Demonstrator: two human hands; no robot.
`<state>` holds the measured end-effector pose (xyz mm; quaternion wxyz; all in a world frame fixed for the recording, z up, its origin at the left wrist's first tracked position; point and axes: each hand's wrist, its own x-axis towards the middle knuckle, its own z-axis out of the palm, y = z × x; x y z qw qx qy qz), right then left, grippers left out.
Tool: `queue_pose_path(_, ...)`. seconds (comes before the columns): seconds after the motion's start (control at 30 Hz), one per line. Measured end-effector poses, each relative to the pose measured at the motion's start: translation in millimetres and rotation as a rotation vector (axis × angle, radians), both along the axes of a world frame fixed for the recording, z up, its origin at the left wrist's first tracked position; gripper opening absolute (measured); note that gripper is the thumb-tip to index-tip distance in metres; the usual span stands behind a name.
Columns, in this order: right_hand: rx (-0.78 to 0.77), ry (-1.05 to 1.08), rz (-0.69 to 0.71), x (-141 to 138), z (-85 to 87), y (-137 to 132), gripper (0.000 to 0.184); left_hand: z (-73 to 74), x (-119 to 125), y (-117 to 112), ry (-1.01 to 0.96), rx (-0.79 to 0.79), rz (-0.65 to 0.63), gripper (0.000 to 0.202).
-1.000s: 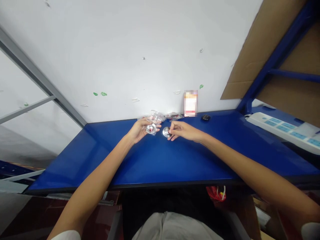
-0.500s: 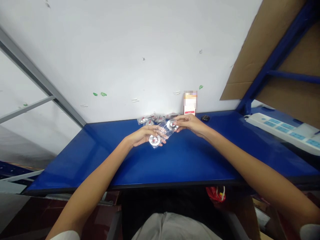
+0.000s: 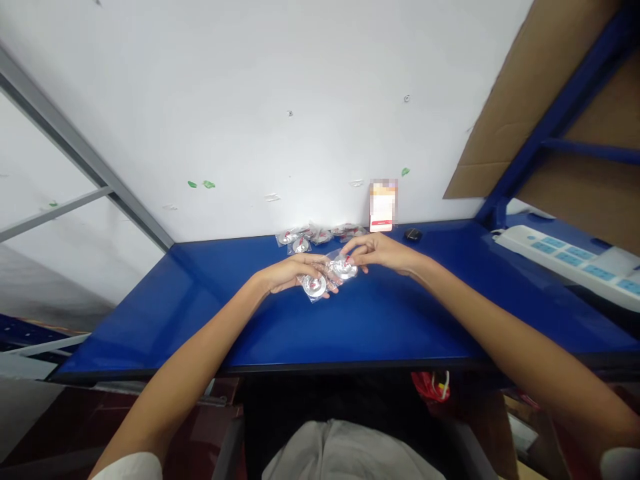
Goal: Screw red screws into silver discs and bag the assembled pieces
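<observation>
My left hand (image 3: pixel 295 275) is closed on a clear plastic packet with a round silvery disc (image 3: pixel 315 286) inside, marked with red in its middle. Between thumb and fingers, my right hand (image 3: pixel 377 253) pinches a second such packet, whose shiny disc (image 3: pixel 345 268) also shows red. The two packets meet or overlap between my hands, and I cannot tell whether they are joined. Behind my hands, a pile of similar packeted discs (image 3: pixel 323 235) lies against the wall; one disc packet (image 3: pixel 299 245) sits at its front.
The blue table (image 3: pixel 310 340) meets a white wall at the back. A phone (image 3: pixel 383 208) with a lit screen leans on that wall. To its right lies a small black object (image 3: pixel 413 235). A white power strip (image 3: pixel 575 257) runs along the right side.
My right hand has lowered slightly, bringing its packet down and closer to the one in my left hand. The left packet has shifted a little right and down.
</observation>
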<state>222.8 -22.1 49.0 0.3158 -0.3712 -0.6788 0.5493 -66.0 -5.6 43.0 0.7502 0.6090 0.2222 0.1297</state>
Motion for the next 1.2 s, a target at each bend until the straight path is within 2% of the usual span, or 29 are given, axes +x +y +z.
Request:
queue_pose_path(0.13,-0.048,0.020,0.002,-4,-4.2,-2,0.043,0.5,2,-2,0.009,0.007,-0.027,0.052)
queue_pose_path(0.33,-0.017,0.040,0.020,-8,-4.1,-4,0.033,1.1,5,-5,-0.032,-0.040,-0.050,0.050)
queue_pose_path(0.53,-0.032,0.035,-0.100,-16,-2.5,-9,0.030,1.6,7,-8,0.034,0.037,0.015,0.050)
queue_pose_path(0.63,-0.054,0.037,-0.142,-18,0.1,-13,0.033,-0.5,8,-8,0.020,0.051,0.070,0.051)
queue_pose_path(0.83,-0.149,0.015,-0.110,-13,9.0,-17,0.052,-5.0,9,-5,0.060,0.085,0.170,0.050)
queue_pose_path(1.03,0.032,-0.043,-0.226,-19,11.3,-23,0.043,-3.6,6,-4,0.088,0.081,0.233,0.053)
queue_pose_path(1.13,0.117,-0.097,-0.216,-23,12.6,-27,0.032,-1.7,5,-4,0.091,0.100,0.230,0.053)
queue_pose_path(1.2,0.095,-0.085,-0.191,-23,12.0,-27,0.032,-0.2,4,-5,0.097,0.127,0.228,0.052)
